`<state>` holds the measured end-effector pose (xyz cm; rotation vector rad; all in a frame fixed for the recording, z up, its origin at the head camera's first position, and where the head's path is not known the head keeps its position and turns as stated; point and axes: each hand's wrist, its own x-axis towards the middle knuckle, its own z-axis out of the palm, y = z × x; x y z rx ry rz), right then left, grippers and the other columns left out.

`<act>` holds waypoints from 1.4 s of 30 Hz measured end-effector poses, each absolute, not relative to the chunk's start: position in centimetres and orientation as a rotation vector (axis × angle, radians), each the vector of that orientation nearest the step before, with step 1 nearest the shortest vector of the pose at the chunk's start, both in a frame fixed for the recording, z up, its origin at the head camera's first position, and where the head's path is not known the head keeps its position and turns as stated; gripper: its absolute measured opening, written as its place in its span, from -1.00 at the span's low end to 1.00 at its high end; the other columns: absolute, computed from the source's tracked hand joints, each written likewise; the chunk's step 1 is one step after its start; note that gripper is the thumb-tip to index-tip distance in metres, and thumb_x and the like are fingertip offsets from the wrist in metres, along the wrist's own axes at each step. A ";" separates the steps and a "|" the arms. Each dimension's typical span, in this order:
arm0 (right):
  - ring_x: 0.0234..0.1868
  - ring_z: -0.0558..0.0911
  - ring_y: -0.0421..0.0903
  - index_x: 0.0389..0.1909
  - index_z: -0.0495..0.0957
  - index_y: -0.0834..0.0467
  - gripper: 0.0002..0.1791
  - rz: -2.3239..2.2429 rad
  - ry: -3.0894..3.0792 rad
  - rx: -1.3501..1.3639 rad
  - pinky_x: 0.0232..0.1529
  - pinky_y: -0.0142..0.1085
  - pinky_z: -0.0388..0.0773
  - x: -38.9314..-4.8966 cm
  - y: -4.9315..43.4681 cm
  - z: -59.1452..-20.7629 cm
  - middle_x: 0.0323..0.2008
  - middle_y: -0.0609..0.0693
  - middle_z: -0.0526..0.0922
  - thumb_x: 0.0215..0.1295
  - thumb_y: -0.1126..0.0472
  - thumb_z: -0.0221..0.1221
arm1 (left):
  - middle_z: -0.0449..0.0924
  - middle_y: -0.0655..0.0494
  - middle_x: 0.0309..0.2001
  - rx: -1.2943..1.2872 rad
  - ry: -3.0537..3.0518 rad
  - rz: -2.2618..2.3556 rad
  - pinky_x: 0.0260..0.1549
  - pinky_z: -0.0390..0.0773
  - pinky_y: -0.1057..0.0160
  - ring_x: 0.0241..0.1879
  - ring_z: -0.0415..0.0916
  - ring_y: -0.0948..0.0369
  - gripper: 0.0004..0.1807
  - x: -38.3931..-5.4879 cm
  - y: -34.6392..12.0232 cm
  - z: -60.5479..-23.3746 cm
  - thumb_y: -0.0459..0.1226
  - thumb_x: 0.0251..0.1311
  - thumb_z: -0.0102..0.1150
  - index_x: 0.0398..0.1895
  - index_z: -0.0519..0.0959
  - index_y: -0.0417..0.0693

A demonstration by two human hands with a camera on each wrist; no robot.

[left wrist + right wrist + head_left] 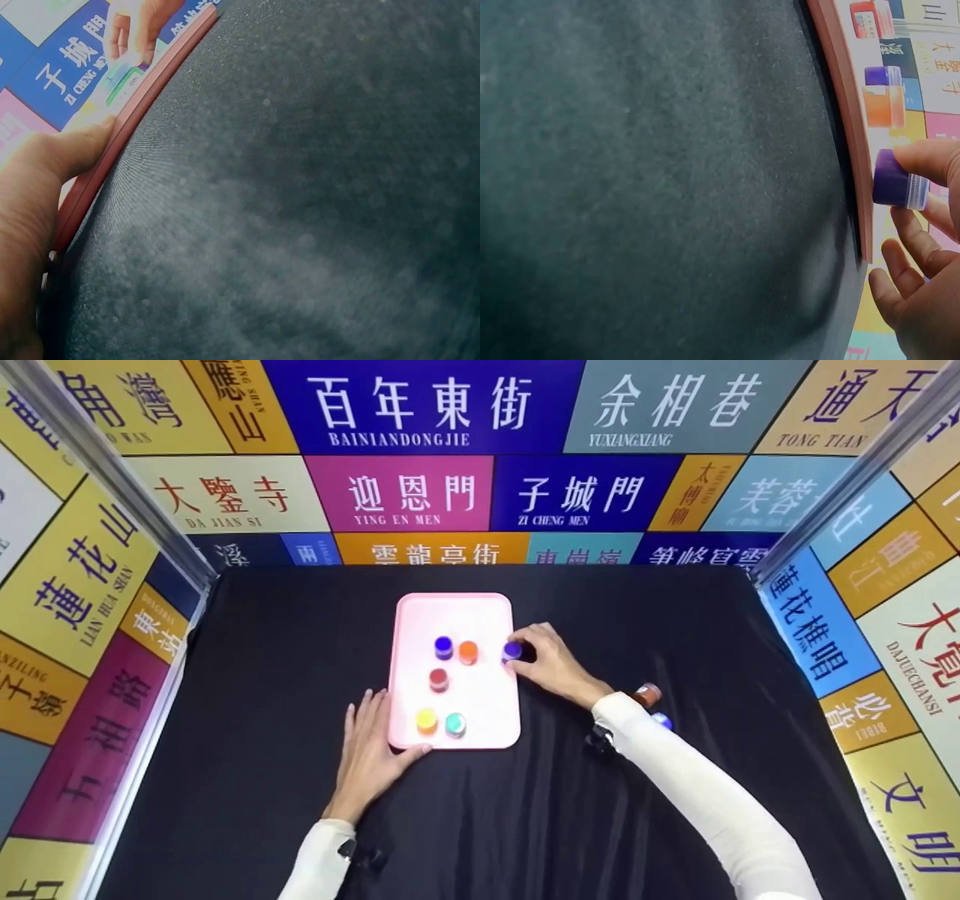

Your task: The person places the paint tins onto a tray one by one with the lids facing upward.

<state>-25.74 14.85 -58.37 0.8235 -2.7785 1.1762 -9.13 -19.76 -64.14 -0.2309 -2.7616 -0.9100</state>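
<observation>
A pink tray point(480, 690) lies on the black cloth. My right hand point(551, 660) pinches a small purple paint jar point(892, 178) between thumb and fingers, over the tray's right edge. At the tray's near left corner rests my left hand point(371, 750), its fingers along the left side and its thumb point(86, 150) on the near rim. On the tray stand a blue-violet jar point(443, 648) beside an orange jar point(468, 652), a dark red jar point(439, 680) just nearer, and a yellow jar point(426, 721) next to a teal jar point(455, 725) near the front.
Right of the tray, an orange-brown jar point(648, 694) and a blue jar point(661, 721) lie on the black cloth point(285, 660), partly behind the right sleeve point(690, 780). Panels with printed characters point(427, 405) wall the table at the back and both sides.
</observation>
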 end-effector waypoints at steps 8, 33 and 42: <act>0.13 0.52 0.08 0.13 0.73 0.21 -0.61 1.148 -2.789 0.871 0.24 -0.10 0.52 -26.3 13.5 -58.9 0.00 0.10 0.72 0.32 0.26 0.52 | 0.33 -0.33 0.61 -0.236 -2.753 -0.901 0.71 -0.21 -0.27 0.71 0.05 -0.25 0.30 -9.0 -19.7 -64.3 0.31 0.10 0.55 0.69 0.25 -0.32; 0.18 0.51 0.12 0.18 0.71 0.29 -0.59 1.137 -2.746 0.929 0.30 -0.04 0.52 -26.1 14.5 -58.0 0.06 0.16 0.72 0.35 0.30 0.48 | 0.34 -0.32 0.61 -0.263 -2.736 -0.884 0.70 -0.16 -0.30 0.70 0.08 -0.27 0.29 -9.1 -19.7 -64.4 0.33 0.10 0.56 0.69 0.27 -0.31; 0.23 0.50 0.16 0.16 0.72 0.31 -0.57 1.110 -2.759 0.886 0.35 0.04 0.48 -25.4 18.0 -56.5 0.08 0.15 0.72 0.35 0.25 0.53 | 0.34 -0.34 0.60 -0.249 -2.753 -0.879 0.71 -0.19 -0.28 0.71 0.06 -0.25 0.30 -9.2 -19.9 -64.3 0.32 0.10 0.56 0.70 0.25 -0.30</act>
